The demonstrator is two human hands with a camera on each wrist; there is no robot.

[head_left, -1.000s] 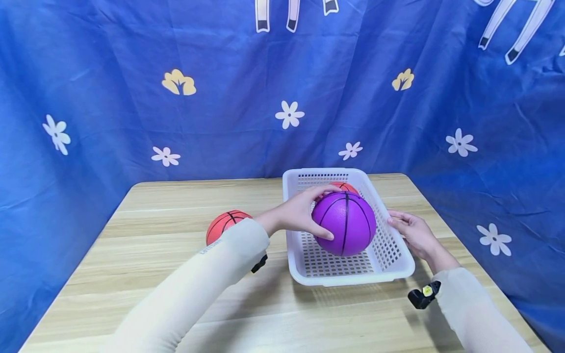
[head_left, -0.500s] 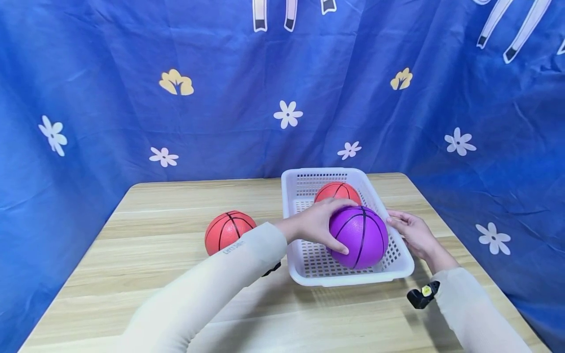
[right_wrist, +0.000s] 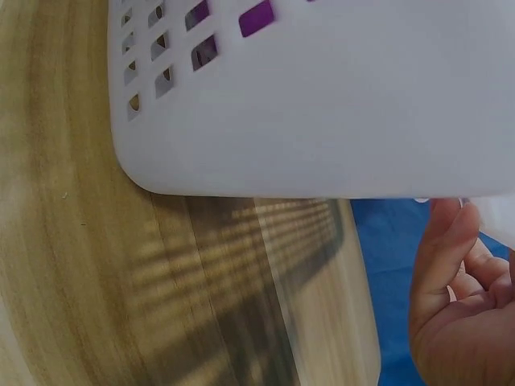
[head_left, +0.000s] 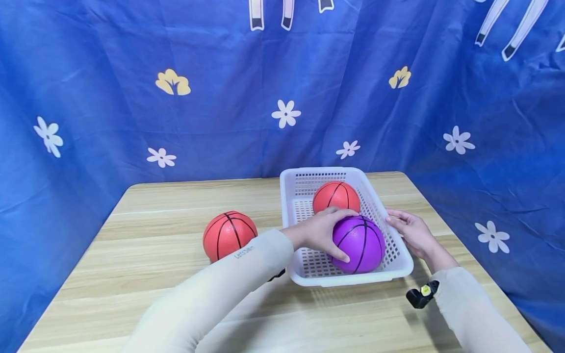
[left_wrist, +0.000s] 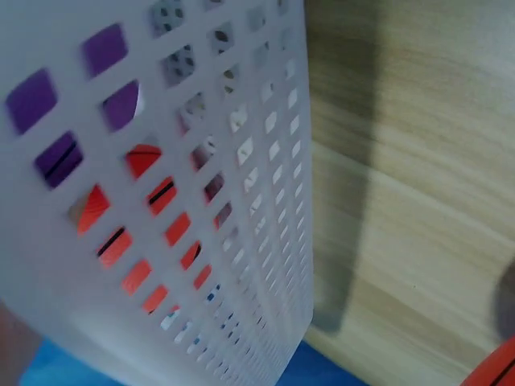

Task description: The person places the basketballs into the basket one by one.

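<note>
A purple toy basketball point(head_left: 365, 245) sits low in the near half of a white plastic basket point(head_left: 348, 281). Curled over its left side, my left hand point(head_left: 321, 232) grips the ball with thumb in front and fingers behind. A red toy basketball point(head_left: 337, 196) lies behind it in the same basket. My right hand point(head_left: 414, 235) holds the basket's right rim; in the right wrist view its thumb and fingertips meet at the rim edge. The left wrist view has the perforated basket wall point(left_wrist: 48, 249) close up, purple and red showing through the holes.
A second red basketball point(head_left: 227, 236) stands on the wooden table point(head_left: 145, 255), left of the basket and behind the left forearm. A blue curtain point(head_left: 220, 122) with flower prints hangs at the back and along both sides.
My left hand has lowered the purple basketball forward and right into the basket's near half, uncovering the red ball behind. The right hand stays on the rim.
</note>
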